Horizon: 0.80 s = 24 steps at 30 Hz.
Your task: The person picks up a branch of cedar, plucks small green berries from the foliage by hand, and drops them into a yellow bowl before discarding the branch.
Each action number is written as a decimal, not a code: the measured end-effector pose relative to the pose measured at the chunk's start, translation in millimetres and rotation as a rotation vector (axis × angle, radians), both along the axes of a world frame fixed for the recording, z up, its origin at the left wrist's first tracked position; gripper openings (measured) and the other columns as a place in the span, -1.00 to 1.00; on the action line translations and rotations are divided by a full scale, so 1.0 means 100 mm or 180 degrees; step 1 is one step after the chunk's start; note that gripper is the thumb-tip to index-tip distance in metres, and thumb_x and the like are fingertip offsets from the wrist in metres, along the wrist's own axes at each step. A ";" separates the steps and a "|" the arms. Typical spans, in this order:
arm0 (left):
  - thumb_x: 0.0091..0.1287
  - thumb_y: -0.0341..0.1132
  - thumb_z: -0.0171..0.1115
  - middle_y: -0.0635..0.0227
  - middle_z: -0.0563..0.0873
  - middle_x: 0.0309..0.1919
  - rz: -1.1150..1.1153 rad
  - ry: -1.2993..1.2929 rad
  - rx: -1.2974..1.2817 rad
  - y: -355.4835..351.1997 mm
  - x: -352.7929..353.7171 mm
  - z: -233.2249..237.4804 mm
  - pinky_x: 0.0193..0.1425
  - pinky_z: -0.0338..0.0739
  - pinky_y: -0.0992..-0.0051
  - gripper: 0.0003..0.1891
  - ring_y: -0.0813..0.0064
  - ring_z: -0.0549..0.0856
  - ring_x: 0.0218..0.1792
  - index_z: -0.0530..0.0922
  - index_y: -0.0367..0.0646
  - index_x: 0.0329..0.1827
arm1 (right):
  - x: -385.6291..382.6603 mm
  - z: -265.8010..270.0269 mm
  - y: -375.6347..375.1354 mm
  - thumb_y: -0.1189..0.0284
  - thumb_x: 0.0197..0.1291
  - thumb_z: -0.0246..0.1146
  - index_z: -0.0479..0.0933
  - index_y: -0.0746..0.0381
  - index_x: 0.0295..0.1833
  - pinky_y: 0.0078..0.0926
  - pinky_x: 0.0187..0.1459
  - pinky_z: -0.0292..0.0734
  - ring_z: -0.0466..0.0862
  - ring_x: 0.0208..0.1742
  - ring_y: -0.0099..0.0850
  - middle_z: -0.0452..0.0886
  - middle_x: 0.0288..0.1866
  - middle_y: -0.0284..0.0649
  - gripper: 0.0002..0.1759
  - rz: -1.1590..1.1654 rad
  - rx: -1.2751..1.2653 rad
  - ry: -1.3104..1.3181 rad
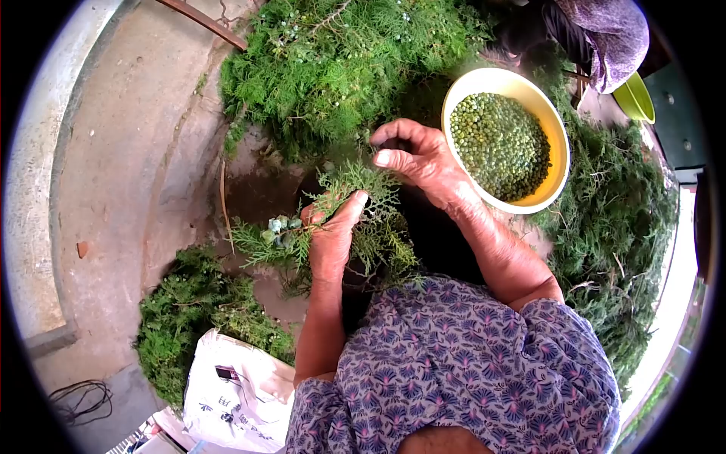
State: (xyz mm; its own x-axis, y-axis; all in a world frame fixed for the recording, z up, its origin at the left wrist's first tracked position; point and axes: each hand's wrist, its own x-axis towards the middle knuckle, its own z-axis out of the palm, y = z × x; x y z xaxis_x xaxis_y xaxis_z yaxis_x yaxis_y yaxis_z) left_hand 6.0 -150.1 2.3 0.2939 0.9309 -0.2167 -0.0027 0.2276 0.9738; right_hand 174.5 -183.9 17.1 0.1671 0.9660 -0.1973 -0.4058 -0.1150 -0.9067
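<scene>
Left hand [333, 231] pinches a leafy sprig [382, 227]; right hand [423, 159] curls beside the yellow basin [558, 144]; its grip I can't tell.

The one view looks from the wearer's head, facing forward and steeply down. The lens is wide, its round edge leaving black corners and bending lines on the floor [113, 212]. The shirt [454, 356] fills the near bottom; left hand [330, 231] and right hand [423, 163] sit close, mid-frame; the branches [325, 83] lie farther out.
</scene>
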 end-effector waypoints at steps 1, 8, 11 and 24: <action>0.09 -0.40 0.37 0.49 0.65 -0.42 -0.0021 -0.0041 -0.0025 0.00 0.00 0.01 -0.40 0.42 0.65 -0.84 0.72 0.54 -0.48 0.60 -0.24 -0.32 | 0.01 -0.02 0.01 0.30 0.00 0.38 0.58 0.23 -0.23 -0.68 -0.41 0.36 0.43 -0.44 -0.66 0.51 -0.45 -0.44 -0.73 -0.0136 0.0388 -0.0518; 0.09 -0.36 0.38 0.48 0.63 -0.50 -0.0134 0.0019 0.0291 0.02 0.02 -0.05 -0.47 0.40 0.64 -0.86 0.69 0.51 -0.55 0.60 -0.23 -0.41 | -0.03 -0.02 -0.03 0.40 -0.02 0.38 0.56 0.31 -0.19 -0.51 -0.17 0.48 0.59 -0.21 -0.45 0.59 -0.29 -0.24 -0.71 0.0198 0.0828 -0.1872; 0.09 -0.33 0.39 0.49 0.61 -0.53 -0.0148 0.0043 0.0118 0.03 -0.02 -0.06 -0.48 0.40 0.62 -0.83 0.68 0.50 -0.55 0.60 -0.24 -0.41 | -0.06 -0.06 -0.04 0.43 0.03 0.35 0.58 0.32 -0.22 -0.54 -0.24 0.48 0.59 -0.31 -0.48 0.60 -0.33 -0.25 -0.78 -0.0018 0.0870 -0.1687; -0.05 -0.12 0.49 0.48 0.52 -0.71 -0.0565 0.0736 0.0956 0.12 -0.14 -0.45 -0.60 0.32 0.53 -0.62 0.58 0.42 -0.71 0.47 -0.17 -0.61 | 0.02 -0.14 0.13 0.31 0.15 0.26 0.56 0.25 -0.15 -0.74 -0.55 0.37 0.55 -0.44 -0.63 0.57 -0.38 -0.39 -0.76 0.0019 0.0075 0.0770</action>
